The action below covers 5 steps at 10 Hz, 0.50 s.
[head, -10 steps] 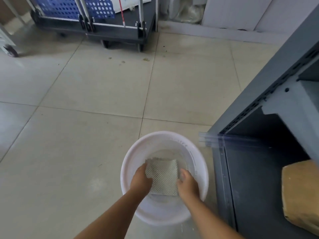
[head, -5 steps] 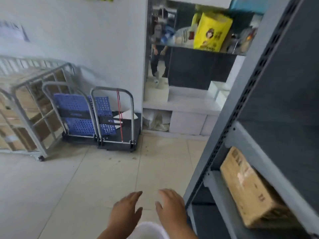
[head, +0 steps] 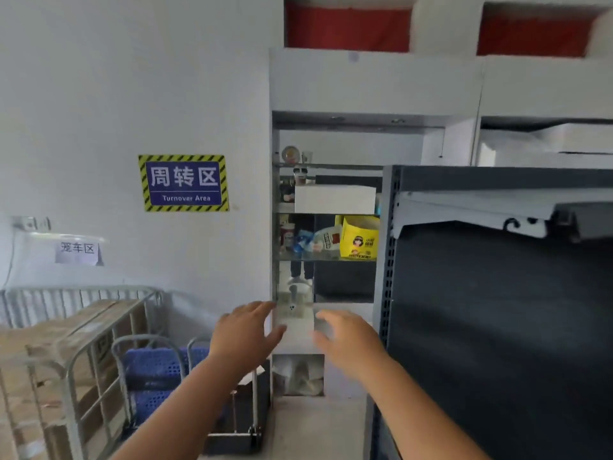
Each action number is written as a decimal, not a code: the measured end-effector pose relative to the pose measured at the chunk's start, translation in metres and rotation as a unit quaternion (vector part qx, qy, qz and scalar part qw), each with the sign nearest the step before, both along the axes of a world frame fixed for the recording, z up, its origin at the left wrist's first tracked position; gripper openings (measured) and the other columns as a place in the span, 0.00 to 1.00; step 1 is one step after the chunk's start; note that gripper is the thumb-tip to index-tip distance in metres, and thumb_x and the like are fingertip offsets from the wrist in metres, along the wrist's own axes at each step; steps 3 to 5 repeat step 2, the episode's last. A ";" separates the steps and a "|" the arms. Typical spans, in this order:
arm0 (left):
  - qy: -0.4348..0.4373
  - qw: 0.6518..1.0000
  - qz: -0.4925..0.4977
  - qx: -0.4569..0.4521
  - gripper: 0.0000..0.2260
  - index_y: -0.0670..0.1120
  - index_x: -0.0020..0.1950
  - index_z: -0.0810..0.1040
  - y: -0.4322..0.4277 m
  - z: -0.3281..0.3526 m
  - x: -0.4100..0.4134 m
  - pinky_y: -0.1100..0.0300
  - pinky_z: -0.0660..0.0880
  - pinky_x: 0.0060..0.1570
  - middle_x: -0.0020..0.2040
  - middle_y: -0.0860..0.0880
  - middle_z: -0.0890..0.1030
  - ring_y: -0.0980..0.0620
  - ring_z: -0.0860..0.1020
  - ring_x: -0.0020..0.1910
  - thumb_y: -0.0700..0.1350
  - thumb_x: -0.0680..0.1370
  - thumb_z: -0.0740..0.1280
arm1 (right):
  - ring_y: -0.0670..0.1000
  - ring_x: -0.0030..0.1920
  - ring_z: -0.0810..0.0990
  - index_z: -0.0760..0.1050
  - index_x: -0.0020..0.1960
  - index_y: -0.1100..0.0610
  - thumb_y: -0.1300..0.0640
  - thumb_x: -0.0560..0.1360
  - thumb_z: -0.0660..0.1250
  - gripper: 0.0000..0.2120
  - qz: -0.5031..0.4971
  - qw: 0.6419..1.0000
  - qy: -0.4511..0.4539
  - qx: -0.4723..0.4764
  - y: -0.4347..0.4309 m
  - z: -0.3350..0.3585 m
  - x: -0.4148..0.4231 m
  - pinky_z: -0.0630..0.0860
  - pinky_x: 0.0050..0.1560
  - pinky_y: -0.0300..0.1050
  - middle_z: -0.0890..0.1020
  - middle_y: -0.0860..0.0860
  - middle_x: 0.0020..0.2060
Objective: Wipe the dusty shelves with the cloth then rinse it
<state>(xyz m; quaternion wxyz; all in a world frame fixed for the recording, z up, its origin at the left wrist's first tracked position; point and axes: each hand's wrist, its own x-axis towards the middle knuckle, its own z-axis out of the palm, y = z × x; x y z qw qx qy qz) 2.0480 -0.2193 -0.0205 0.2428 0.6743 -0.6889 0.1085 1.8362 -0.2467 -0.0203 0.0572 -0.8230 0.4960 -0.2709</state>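
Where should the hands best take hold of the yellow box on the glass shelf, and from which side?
Grip the yellow box by its two side walls, coming from the front. Its top is open with flaps up, so the rim looks weak. A white packet sits close on its left. Both the left hand and right hand are empty.

Yellow-black striped blue sign (head: 183, 183); dark grey shelves (head: 497, 293).
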 end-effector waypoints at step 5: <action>-0.033 0.997 0.006 -0.076 0.27 0.57 0.67 0.68 0.012 0.091 -0.031 0.47 0.73 0.57 0.65 0.53 0.77 0.49 0.76 0.60 0.68 0.74 0.53 | 0.50 0.67 0.71 0.67 0.68 0.46 0.37 0.74 0.57 0.25 -0.026 0.997 0.009 -0.074 0.005 0.076 -0.033 0.72 0.63 0.52 0.73 0.45 0.67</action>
